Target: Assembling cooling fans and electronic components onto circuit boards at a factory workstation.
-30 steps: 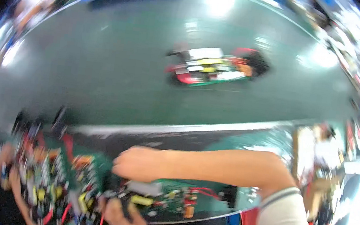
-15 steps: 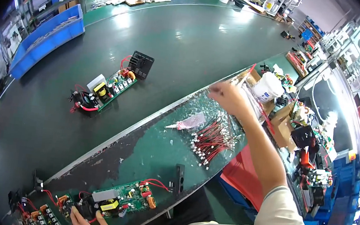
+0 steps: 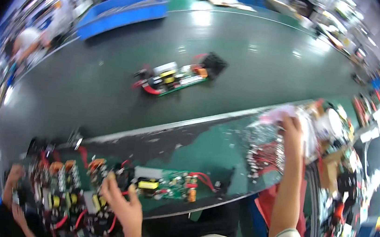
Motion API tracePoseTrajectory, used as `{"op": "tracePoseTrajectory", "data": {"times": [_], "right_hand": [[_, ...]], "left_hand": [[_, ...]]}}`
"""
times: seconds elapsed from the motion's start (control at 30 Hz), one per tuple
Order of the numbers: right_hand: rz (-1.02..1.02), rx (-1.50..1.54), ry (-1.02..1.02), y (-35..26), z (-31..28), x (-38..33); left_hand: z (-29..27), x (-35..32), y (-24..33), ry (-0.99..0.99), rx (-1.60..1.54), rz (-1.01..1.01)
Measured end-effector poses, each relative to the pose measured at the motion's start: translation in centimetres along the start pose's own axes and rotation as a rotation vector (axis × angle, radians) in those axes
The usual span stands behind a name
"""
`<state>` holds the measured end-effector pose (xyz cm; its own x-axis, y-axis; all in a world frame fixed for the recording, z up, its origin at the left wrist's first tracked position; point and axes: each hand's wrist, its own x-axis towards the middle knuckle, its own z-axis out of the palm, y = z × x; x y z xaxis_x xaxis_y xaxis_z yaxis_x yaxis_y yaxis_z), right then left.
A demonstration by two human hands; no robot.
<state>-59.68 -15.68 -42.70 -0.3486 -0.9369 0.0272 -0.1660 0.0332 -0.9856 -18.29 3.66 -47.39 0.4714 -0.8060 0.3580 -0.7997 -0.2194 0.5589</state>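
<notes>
My left hand (image 3: 120, 200) lies with its fingers spread at the left end of a green circuit board (image 3: 169, 184), which has a yellow part and red wires and sits on the green bench. My right hand (image 3: 292, 126) is stretched out to the right and touches a crumpled clear and pinkish plastic bag (image 3: 275, 115). Just below that bag lies a heap of red wires with metal ends (image 3: 265, 156). Motion blur hides whether the right fingers grip anything.
A second circuit board (image 3: 176, 76) lies on the dark conveyor belt (image 3: 109, 90) beyond the bench. Several more boards (image 3: 58, 187) crowd the lower left, where another person's hands (image 3: 15, 178) work. A white cup (image 3: 332, 123) and boxes stand at the right.
The view has swung. My right hand has come back from beside the white cup to the plastic bag. My left hand stays at the board near me.
</notes>
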Motion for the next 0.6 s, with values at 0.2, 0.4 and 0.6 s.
{"op": "tracePoseTrajectory", "data": {"times": [0.2, 0.4, 0.6], "right_hand": [[0.210, 0.213, -0.482, -1.2, 10.4, 0.8], [0.407, 0.400, -1.015, -1.8, 22.5, -1.5], [0.410, 0.446, -1.044, -1.1, 24.8, -0.7]], "left_hand": [[1.1, 0.2, 0.5, -0.002, -0.100, -0.046], [0.0, -0.1, 0.3, 0.032, 0.023, -0.101], [0.9, 0.7, 1.3, 0.011, -0.016, -0.094]]}}
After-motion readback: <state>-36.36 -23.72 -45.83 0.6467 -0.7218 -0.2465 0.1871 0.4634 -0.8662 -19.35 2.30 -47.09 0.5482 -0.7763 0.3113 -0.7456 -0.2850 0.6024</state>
